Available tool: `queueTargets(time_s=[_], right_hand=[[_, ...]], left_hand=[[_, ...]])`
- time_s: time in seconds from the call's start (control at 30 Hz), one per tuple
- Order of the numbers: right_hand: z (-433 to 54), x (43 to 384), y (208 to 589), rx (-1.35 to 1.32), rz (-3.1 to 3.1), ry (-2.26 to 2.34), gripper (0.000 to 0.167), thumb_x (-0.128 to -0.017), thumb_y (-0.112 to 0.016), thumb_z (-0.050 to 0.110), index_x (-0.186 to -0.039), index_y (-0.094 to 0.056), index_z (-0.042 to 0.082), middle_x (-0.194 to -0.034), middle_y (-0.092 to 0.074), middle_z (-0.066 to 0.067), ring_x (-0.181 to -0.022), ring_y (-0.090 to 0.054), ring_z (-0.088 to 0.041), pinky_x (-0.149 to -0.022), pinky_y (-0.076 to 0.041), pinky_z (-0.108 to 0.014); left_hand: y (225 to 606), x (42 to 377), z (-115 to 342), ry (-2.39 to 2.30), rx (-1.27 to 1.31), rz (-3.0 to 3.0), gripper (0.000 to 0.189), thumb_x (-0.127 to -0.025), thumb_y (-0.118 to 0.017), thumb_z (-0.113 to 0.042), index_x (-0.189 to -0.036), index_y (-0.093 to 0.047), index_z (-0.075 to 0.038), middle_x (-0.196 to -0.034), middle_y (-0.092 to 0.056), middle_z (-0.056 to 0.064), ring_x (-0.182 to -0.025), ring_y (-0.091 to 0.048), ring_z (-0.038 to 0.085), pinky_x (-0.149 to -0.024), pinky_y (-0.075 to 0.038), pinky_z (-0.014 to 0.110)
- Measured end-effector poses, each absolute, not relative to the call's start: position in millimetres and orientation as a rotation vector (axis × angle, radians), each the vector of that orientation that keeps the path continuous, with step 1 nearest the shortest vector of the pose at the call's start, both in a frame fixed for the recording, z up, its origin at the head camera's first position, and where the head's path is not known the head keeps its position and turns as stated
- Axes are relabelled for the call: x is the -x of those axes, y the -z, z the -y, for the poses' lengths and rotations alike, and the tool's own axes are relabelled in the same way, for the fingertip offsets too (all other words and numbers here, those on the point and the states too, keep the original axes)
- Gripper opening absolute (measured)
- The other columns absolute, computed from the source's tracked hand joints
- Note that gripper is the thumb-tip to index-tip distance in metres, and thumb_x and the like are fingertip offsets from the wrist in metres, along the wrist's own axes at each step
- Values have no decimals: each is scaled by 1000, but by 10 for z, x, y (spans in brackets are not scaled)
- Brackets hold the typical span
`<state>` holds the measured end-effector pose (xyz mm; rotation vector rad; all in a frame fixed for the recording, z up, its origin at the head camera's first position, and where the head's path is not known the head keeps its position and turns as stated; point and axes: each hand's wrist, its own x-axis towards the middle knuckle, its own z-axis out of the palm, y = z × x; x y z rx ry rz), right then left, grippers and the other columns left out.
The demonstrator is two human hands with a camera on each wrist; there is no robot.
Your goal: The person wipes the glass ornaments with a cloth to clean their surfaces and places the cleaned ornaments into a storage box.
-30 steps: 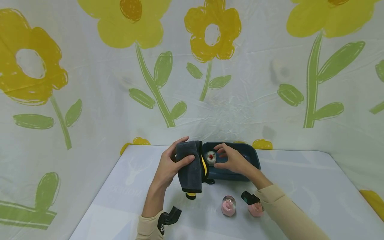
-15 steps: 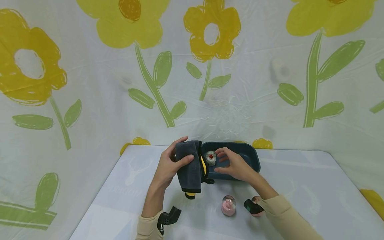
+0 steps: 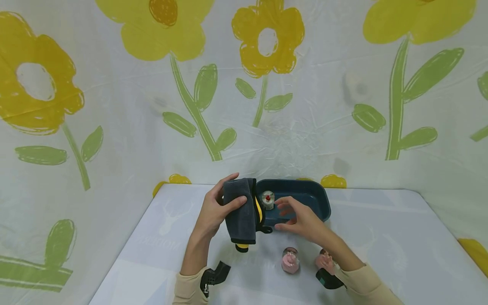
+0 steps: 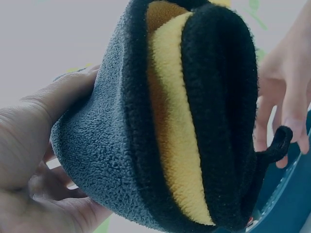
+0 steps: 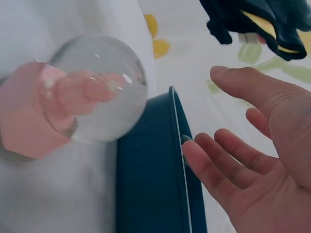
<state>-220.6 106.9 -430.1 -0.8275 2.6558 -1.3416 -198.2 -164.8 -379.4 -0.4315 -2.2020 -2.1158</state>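
Note:
My left hand (image 3: 213, 214) grips a folded grey towel (image 3: 241, 218) with black edging and a yellow inner face, held up at the tray's left end. A black loop (image 4: 274, 148) sticks out of its side in the left wrist view. My right hand (image 3: 301, 218) holds nothing; its fingers are parted and loosely bent over the near side of the dark blue tray (image 3: 305, 190). Inside the tray, near the towel, sits a snow globe (image 3: 268, 202) with a whitish base and a red spot on top.
Two pink snow globes stand on the white table in front of the tray: one globe (image 3: 290, 262) in the middle, another globe (image 3: 325, 260) partly behind the right wrist camera (image 3: 328, 279). A flower-printed curtain (image 3: 320, 84) hangs behind the table.
My right hand has drawn back from the snow globe in the tray, toward me and slightly right. My left hand and the towel have stayed nearly still.

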Motion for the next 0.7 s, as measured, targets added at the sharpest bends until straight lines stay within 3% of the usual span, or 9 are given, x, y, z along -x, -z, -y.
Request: queueTargets(time_s=[0.3,0.5,0.7], right_hand=[[-1139,2011,4345,850,-2633,1356,60,-80,-82,28,-130,-51,21,-128,-60,-1,-107,-65,-22,-80,-57,-24],[-1185,1896,4405,809,-2574,1388,62,-80,-82,30,-130,-51,13,-128,-60,-10,-111,-64,-31,-82,-57,-25],[-1219,1779,4452,702,-2543,1391,62,-78,-83,27,-130,-51,16,-127,-60,-5,-113,-61,-30,-85,-55,-22]], left_hand=[[3802,1992,1649,2112,447,2208,62,-86,-74,-19,-142,-49,-31,-123,-56,15,-100,-63,26,-81,-58,37],[3801,1996,1644,2106,441,2216,62,-87,-74,-19,-142,-49,-32,-123,-56,14,-100,-62,25,-81,-58,37],[3800,1992,1633,2096,434,2230,62,-87,-74,-19,-141,-50,-32,-122,-57,15,-100,-62,26,-81,-58,37]])
